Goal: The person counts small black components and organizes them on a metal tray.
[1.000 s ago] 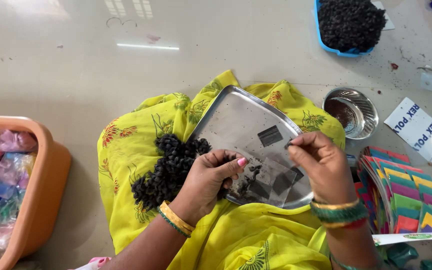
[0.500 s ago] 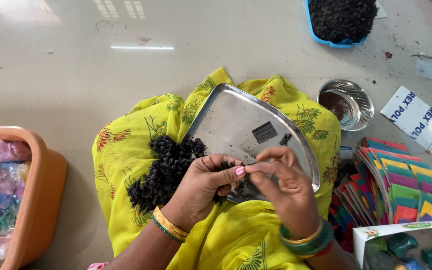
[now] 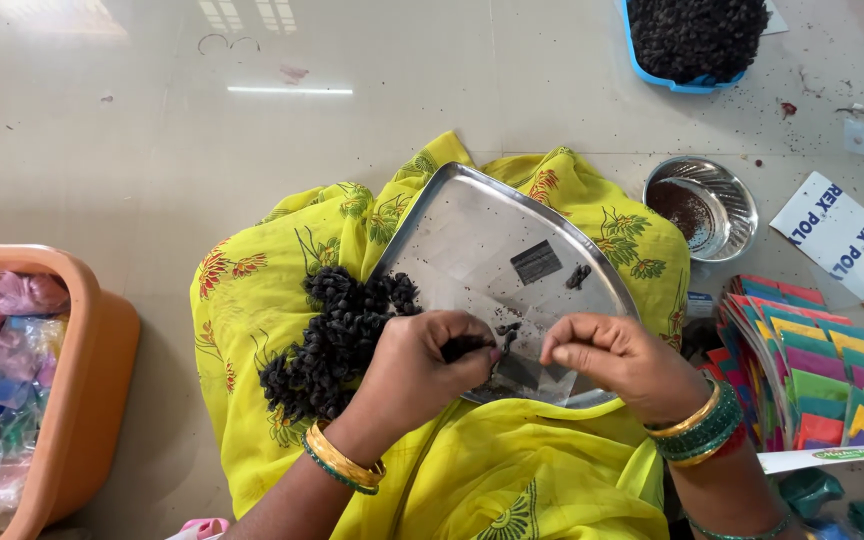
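Left hand pinches dark crinkled pieces over the tilted steel tray; right hand closes its grip on a small bit (sorting, seemingly); next needs gentle separating.

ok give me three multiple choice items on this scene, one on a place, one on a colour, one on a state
1. Where does the steel tray rest?
A. on the yellow cloth over the lap
B. inside the orange tub
C. on the blue tray

2. What colour is the tub at the left edge?
A. green
B. orange
C. white

3. What is the left hand doing?
A. lying flat and open
B. pinching a dark piece
C. gripping the steel bowl

Answers: 1 A, the yellow cloth shows all round the tray. 2 B, its rim is orange. 3 B, its fingertips close on a dark piece over the tray.
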